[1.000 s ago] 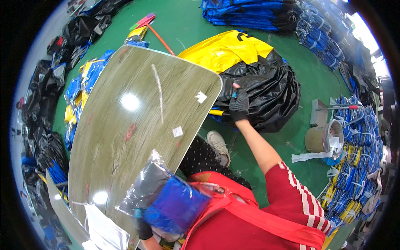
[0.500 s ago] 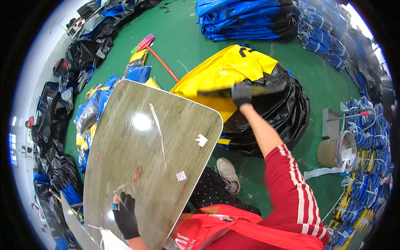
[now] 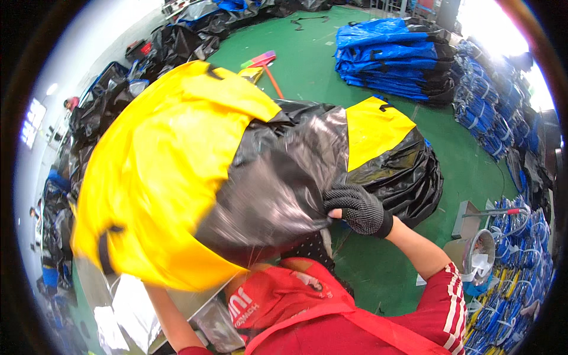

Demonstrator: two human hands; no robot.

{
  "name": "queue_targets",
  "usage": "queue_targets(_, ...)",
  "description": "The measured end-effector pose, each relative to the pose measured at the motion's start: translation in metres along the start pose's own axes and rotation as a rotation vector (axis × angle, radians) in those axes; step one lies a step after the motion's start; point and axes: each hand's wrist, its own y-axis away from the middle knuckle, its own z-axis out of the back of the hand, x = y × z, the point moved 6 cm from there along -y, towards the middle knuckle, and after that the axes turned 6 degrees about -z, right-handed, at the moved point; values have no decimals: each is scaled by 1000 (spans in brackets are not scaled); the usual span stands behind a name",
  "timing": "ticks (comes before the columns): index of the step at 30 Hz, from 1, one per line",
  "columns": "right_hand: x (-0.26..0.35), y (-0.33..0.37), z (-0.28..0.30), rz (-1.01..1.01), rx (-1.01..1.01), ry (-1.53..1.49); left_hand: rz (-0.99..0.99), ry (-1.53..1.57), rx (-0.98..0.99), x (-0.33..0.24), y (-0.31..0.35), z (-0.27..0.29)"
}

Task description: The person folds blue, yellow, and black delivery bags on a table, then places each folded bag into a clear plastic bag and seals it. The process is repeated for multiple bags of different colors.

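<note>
A large yellow and black plastic sheet (image 3: 160,154) spreads across the middle and left of the view, blurred along its lower edge. My right hand (image 3: 360,210), in a dark dotted work glove with a bare thumb tip, is closed on the black part of this sheet at its right side. My left forearm (image 3: 171,319) reaches up under the sheet's lower yellow edge; that hand is hidden beneath it. To the right, a pile of similar yellow and black sheets (image 3: 408,171) lies on the green floor. The wood-patterned board is mostly covered.
Folded blue sheets (image 3: 384,59) are stacked at the back right. Tied blue bundles (image 3: 523,248) line the right side, near a bucket (image 3: 476,251) and a metal dustpan (image 3: 467,219). A broom (image 3: 260,60) lies beyond the sheet. Black sheeting (image 3: 177,44) runs along the left wall.
My right hand has brought a yellow and black sheet from the floor pile leftward over the board. My left hand, spread over the board before, is now hidden under it. The view has shifted.
</note>
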Motion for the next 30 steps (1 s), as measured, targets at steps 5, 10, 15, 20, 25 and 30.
queue_targets(5, -29, 31, -36, -514, 279, 0, 104, -610, 244, -56, 15, 89)
queue_targets(10, -39, -51, -27, -905, -38, 72, 179, -551, -134, -30, 57, 182)
queue_targets(15, -33, -117, -98, -969, 382, 429, 164, -766, -142, 18, 189, 183)
queue_targets(20, -40, -128, -145, -829, 329, 617, 133, -989, -305, 45, 282, 173)
queue_targets(25, -34, -145, -108, -634, 198, 224, -166, -444, -439, 11, 288, 212)
queue_targets(30, -67, -49, -50, -699, -185, -1184, 16, -452, -569, -17, 285, 317)
